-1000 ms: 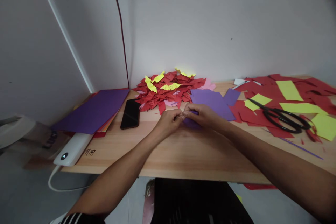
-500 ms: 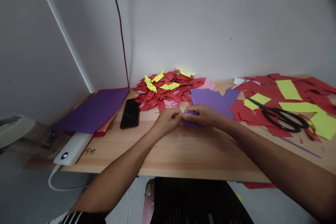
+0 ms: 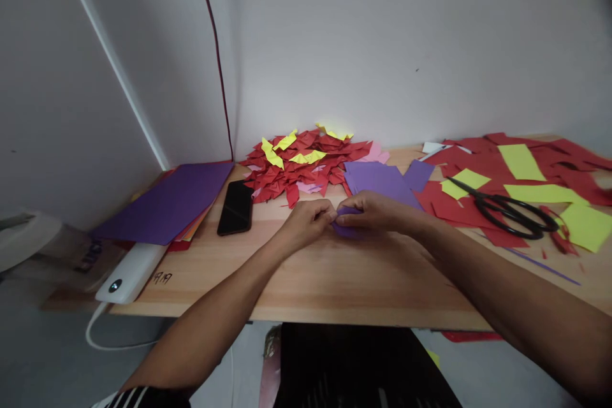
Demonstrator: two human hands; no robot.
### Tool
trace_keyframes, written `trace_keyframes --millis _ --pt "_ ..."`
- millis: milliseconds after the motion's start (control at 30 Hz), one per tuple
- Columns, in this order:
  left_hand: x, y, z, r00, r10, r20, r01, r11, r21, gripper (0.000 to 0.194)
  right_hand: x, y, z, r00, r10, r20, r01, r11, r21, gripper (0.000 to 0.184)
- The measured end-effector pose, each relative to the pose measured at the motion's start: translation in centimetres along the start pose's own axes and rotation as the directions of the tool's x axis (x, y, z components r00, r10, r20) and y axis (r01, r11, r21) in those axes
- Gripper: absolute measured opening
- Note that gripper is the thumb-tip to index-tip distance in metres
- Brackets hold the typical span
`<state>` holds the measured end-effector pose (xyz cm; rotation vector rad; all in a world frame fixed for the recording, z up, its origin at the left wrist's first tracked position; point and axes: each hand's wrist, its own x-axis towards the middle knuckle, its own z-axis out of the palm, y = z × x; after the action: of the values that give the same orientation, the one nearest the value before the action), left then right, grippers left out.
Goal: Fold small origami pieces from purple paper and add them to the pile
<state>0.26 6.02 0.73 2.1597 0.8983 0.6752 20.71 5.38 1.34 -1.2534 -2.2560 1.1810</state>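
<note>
Both hands meet above the middle of the table (image 3: 296, 287). A small piece of purple paper (image 3: 345, 229) is pinched in my right hand (image 3: 370, 210), its thumb and fingers closed on the edge. My left hand (image 3: 306, 222) is closed too, fingertips pressed at the left end of that paper and touching the right fingertips. Most of the paper is hidden behind the fingers. Just beyond my right hand lies a stack of purple paper squares (image 3: 382, 180). Behind my left hand rises a heap of folded red paper pieces (image 3: 301, 169), with several yellow ones on top.
Black-handled scissors (image 3: 516, 217) lie among red and yellow paper pieces (image 3: 521, 162) at the right. A black phone (image 3: 236, 207) sits left of the heap. Purple sheets (image 3: 172, 201) rest partly over a white power bank (image 3: 131, 275) with a cable. A wall closes off the back.
The view has shifted very slightly. Both hands stay together at the same place, and the purple paper between them has turned a little, its lower edge blurred.
</note>
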Motion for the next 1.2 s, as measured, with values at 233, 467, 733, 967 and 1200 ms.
trace_keyframes --millis 233,467,733,967,1200 --pt "-0.2 0.9 -0.8 0.997 -0.051 0.057 0.057 0.993 -0.107 0.030 0.3 -0.6 0.7 0.992 -0.071 -0.101 0.073 0.997 0.014 0.041" --pt "0.0 0.6 -0.4 0.996 -0.088 -0.003 0.085 0.977 -0.193 0.029 0.8 -0.1 1.6 0.960 -0.148 -0.238 0.161 0.986 0.037 0.043" --pt "0.3 -0.1 -0.6 0.997 -0.053 -0.053 0.045 0.990 -0.133 0.024 0.5 -0.5 1.3 0.976 0.000 -0.216 0.026 0.993 0.119 0.046" --pt "0.2 0.2 -0.5 0.995 -0.068 -0.078 0.060 0.993 -0.101 0.024 0.1 -0.7 0.9 0.995 0.046 -0.085 -0.036 0.992 0.120 0.042" --pt "0.1 0.1 0.0 0.990 -0.053 -0.130 0.049 0.998 -0.036 0.028 0.3 -0.5 1.3 0.988 0.029 -0.153 -0.018 0.997 0.073 0.039"
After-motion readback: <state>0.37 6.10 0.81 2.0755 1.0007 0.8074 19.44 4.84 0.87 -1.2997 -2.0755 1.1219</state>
